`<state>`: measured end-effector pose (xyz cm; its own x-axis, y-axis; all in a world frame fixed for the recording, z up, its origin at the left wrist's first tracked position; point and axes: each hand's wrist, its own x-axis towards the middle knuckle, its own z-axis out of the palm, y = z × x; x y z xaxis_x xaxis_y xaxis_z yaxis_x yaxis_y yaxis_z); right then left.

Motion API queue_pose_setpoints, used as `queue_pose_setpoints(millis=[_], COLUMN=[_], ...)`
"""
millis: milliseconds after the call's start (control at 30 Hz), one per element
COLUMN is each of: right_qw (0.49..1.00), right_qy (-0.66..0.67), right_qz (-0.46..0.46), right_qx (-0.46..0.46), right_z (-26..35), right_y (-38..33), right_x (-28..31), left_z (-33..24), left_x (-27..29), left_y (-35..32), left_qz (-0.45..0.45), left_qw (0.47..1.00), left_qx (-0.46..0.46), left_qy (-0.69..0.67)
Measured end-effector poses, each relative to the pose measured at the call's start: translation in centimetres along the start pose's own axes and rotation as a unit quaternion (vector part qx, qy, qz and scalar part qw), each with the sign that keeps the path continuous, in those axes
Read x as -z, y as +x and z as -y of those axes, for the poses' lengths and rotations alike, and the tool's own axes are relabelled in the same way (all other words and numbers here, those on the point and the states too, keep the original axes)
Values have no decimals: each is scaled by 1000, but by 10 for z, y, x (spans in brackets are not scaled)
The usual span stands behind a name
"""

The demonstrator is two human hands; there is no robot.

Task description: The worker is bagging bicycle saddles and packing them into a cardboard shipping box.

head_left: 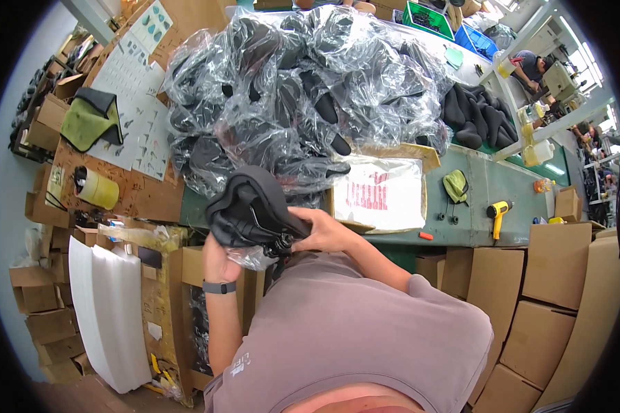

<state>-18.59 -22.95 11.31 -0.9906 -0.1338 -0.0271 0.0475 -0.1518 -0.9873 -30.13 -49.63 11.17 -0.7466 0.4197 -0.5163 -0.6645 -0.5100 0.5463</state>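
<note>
Two hands grip one black padded bicycle saddle (pixel 251 206); the left hand (pixel 218 260) cups its underside, fingers closed; the right hand (pixel 324 230) pinches its rear end; beyond them lies a heap of clear plastic-bagged saddles (pixel 303 89); steady support underneath seems wise.

At frame center we see a bicycle saddle (pixel 251 210) held between the left hand (pixel 218 260) below it and the right hand (pixel 324 230) at its right. Above it, a heap of bagged saddles (pixel 303 89) lies on the surface (pixel 489 186). A heat gun (pixel 497 212) lies at right, a tape roll (pixel 96 187) at left, cardboard boxes (pixel 554 275) at lower right.
</note>
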Motion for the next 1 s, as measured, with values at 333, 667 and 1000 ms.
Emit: queue_pose_setpoints(millis=[333,667,1000], right_qw=[970,683,581], right_qy=[68,-608,-762], right_qz=[-206,-397,-258], right_qx=[-111,77,-118], right_z=[-37,-60,-77], right_y=[19,125,89], right_x=[88,190,180], left_z=[28,93,246], left_x=[-152,-14,207], left_y=[-37,-46,-162], left_qz=[262,-62,-249], left_qw=[560,714,807], left_qx=[-513,-279,-48], left_qy=[595,640,533])
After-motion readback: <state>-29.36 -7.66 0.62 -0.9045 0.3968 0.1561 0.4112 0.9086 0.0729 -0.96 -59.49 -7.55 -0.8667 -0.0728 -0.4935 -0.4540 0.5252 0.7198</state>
